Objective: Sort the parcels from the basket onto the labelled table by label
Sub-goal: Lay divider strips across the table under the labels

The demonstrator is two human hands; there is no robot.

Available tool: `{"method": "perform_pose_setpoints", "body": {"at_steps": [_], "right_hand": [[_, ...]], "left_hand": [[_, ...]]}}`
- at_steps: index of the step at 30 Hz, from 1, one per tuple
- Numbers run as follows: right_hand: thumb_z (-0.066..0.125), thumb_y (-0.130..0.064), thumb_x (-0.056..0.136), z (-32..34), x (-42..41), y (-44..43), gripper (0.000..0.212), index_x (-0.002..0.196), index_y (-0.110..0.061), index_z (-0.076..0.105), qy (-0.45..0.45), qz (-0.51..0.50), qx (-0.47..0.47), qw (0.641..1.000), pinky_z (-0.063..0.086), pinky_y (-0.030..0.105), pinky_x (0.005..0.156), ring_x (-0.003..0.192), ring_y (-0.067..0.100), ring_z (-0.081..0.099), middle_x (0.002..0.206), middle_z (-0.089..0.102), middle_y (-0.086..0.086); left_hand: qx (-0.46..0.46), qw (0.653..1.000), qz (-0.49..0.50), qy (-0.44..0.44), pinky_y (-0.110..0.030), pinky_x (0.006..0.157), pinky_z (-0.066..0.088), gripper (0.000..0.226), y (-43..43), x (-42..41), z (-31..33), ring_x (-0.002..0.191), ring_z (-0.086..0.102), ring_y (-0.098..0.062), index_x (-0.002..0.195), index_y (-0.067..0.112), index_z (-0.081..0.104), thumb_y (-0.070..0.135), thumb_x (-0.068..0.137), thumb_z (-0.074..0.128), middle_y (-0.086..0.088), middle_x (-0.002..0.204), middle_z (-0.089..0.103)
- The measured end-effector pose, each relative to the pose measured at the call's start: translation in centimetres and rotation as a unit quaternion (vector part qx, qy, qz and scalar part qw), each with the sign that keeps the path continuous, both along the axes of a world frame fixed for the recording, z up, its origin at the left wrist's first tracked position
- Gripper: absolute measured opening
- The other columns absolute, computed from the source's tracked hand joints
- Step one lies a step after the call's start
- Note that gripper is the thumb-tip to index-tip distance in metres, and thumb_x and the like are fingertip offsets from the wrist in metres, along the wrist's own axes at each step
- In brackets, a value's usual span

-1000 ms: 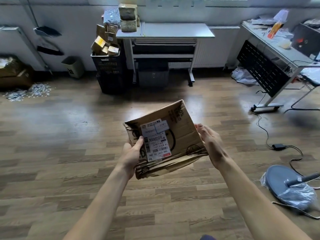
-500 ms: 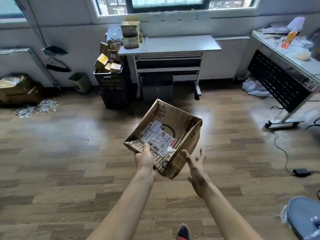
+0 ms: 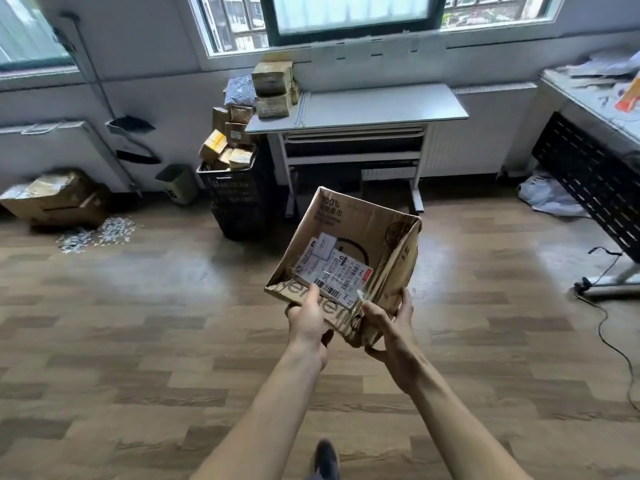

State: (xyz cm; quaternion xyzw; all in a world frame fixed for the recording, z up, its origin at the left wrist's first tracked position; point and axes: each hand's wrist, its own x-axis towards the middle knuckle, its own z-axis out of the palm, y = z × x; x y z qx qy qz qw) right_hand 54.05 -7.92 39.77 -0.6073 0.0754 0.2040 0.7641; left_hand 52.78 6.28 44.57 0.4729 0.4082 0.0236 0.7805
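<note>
A wood-plank floor runs back to a windowed wall, where a grey table (image 3: 381, 105) stands with a few taped parcels (image 3: 273, 90) stacked at its left end. A black basket (image 3: 242, 195) just beside that end is heaped with more small boxes. Well short of both, out over the floor, a crumpled cardboard parcel (image 3: 349, 233) is held tilted at chest height with its shipping label (image 3: 332, 271) facing up. The left hand (image 3: 308, 322) grips the near corner, thumb lying on top beside the barcode and fingers tucked underneath. The right hand (image 3: 393, 327) clasps the lower right corner, fingers curled round the creased side wall. The board looks dented and soft, with one face caved in, so it will probably give under a squeeze rather than hold its shape. Being carried by one end, it is likely light. The glossy tape across the label could be slippery. A safer hold would be palms under the base or on the firmer folded edges, leaving the label uncovered for reading. The markings at the table are too small to read from here.
</note>
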Motion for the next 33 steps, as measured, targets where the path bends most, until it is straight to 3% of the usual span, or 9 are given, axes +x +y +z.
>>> {"method": "perform_pose_setpoints", "body": {"at_steps": [3, 8, 11, 15, 17, 22, 25, 28, 33], "right_hand": [[0.085, -0.064, 0.052, -0.4, 4.8, -0.8, 0.118, 0.148, -0.061, 0.017, 0.012, -0.026, -0.009, 1.000, 0.051, 0.052, 0.081, 0.118, 0.018, 0.057, 0.155, 0.041, -0.004], [0.091, -0.072, 0.039, -0.3, 14.1, -2.5, 0.133, 0.150, -0.056, 0.019, -0.023, -0.021, -0.150, 0.988, 0.053, 0.049, 0.086, 0.125, 0.026, 0.057, 0.150, 0.047, 0.000], [0.090, -0.067, 0.043, 1.2, 20.2, -2.5, 0.139, 0.158, -0.045, 0.015, -0.098, 0.029, -0.266, 0.959, 0.043, 0.052, 0.112, 0.134, 0.022, 0.043, 0.148, 0.035, -0.002], [0.090, -0.058, 0.048, 4.0, 27.7, -1.0, 0.132, 0.159, -0.037, 0.022, -0.161, 0.106, -0.320, 0.928, 0.041, 0.051, 0.118, 0.138, 0.021, 0.040, 0.148, 0.031, -0.002], [0.092, -0.057, 0.048, 5.3, 31.1, -0.2, 0.131, 0.158, -0.036, 0.024, -0.191, 0.164, -0.341, 0.906, 0.042, 0.049, 0.117, 0.138, 0.019, 0.039, 0.145, 0.032, -0.004], [0.090, -0.055, 0.051, 7.9, 37.5, 0.8, 0.129, 0.158, -0.044, 0.020, -0.201, 0.274, -0.363, 0.868, 0.042, 0.048, 0.117, 0.142, 0.017, 0.031, 0.145, 0.023, -0.015], [0.091, -0.052, 0.053, 8.8, 41.2, 1.6, 0.125, 0.157, -0.046, 0.023, -0.189, 0.290, -0.341, 0.874, 0.049, 0.037, 0.108, 0.139, 0.015, 0.033, 0.146, 0.023, -0.017], [0.091, -0.043, 0.056, 9.2, 45.6, 2.7, 0.119, 0.157, -0.046, 0.026, -0.189, 0.301, -0.343, 0.870, 0.045, 0.026, 0.099, 0.136, 0.014, 0.035, 0.147, 0.025, -0.015], [0.089, -0.051, 0.053, 7.9, 54.2, 4.3, 0.117, 0.153, -0.055, 0.028, -0.178, 0.337, -0.325, 0.865, 0.049, 0.039, 0.109, 0.139, 0.018, 0.037, 0.153, 0.025, -0.013]], "left_hand": [[0.027, 0.999, -0.016, 0.014, -0.039, 0.081, 0.053, 0.062, 2.1, 3.3, -1.6, 0.110, 0.070, -0.029, 0.131, 0.013, 0.056, 0.055, 0.087, 0.071, -0.009, 0.114, 0.076], [0.185, 0.978, -0.089, -0.024, -0.036, 0.112, 0.035, 0.112, 7.6, 11.0, -0.9, 0.148, 0.036, -0.027, 0.160, 0.021, 0.015, 0.057, 0.078, 0.082, -0.011, 0.165, 0.028], [0.349, 0.918, -0.171, -0.078, -0.034, 0.118, 0.026, 0.109, 10.3, 17.3, 0.9, 0.155, 0.022, -0.022, 0.162, 0.018, 0.015, 0.043, 0.082, 0.084, -0.009, 0.169, 0.019], [0.484, 0.810, -0.303, -0.133, -0.040, 0.127, 0.021, 0.114, 13.3, 26.3, 3.8, 0.156, 0.019, -0.021, 0.164, 0.019, 0.015, 0.040, 0.079, 0.088, -0.003, 0.170, 0.019], [0.501, 0.774, -0.356, -0.152, -0.040, 0.129, 0.017, 0.121, 14.6, 30.1, 5.3, 0.158, 0.016, -0.018, 0.165, 0.021, 0.011, 0.040, 0.076, 0.091, 0.000, 0.172, 0.017], [0.413, 0.771, -0.462, -0.147, -0.035, 0.125, 0.027, 0.140, 17.8, 37.2, 6.3, 0.150, 0.035, -0.011, 0.162, 0.045, 0.006, 0.066, 0.054, 0.092, 0.006, 0.166, 0.034], [0.387, 0.745, -0.506, -0.199, -0.040, 0.111, 0.049, 0.110, 18.1, 40.4, 6.1, 0.126, 0.063, -0.011, 0.154, 0.050, 0.031, 0.052, 0.065, 0.095, 0.010, 0.137, 0.066], [0.386, 0.774, -0.455, -0.211, -0.042, 0.104, 0.055, 0.054, 18.4, 43.4, 6.0, 0.110, 0.070, -0.004, 0.128, 0.052, 0.061, 0.034, 0.084, 0.086, 0.017, 0.116, 0.074], [0.386, 0.793, -0.432, -0.188, -0.044, 0.099, 0.057, 0.026, 19.8, 49.9, 4.7, 0.104, 0.073, -0.008, 0.111, 0.049, 0.070, 0.037, 0.089, 0.077, 0.014, 0.108, 0.077]]}}
